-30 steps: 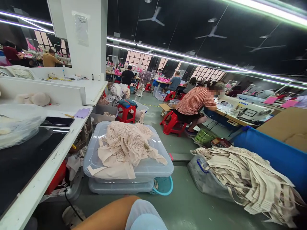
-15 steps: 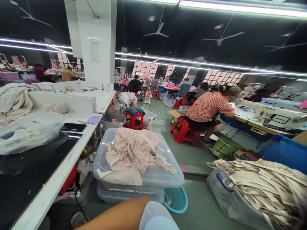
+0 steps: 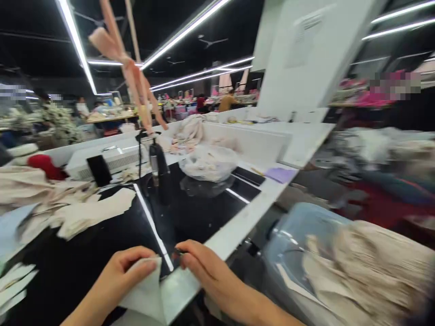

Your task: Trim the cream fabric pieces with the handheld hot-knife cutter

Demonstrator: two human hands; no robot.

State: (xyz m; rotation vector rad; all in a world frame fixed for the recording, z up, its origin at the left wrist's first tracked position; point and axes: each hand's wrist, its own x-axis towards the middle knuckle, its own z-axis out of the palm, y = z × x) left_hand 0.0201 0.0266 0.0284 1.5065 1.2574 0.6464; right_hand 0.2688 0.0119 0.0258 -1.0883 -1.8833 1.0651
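Note:
My left hand (image 3: 131, 271) pinches the upper edge of a pale fabric piece (image 3: 147, 290), which hangs down over the front edge of the black table surface (image 3: 88, 244). Close on its right, my right hand (image 3: 200, 262) has its fingers pressed together around a small dark object (image 3: 178, 251), too blurred to name. The two hands are apart. Beige cut pieces (image 3: 95, 210) lie on the table to the left, beyond my left hand.
A black hanging tool (image 3: 158, 163) is at the table's middle. Behind it sits a plastic bag of fabric (image 3: 207, 165). Purple cloth (image 3: 280, 174) lies near the table's right edge. On the right, a clear bin (image 3: 299, 226) bears beige fabric (image 3: 370, 262).
The view has swung left onto the black table. Both hands have come into view, the left with pale fabric. The bin and beige fabric now appear at the right.

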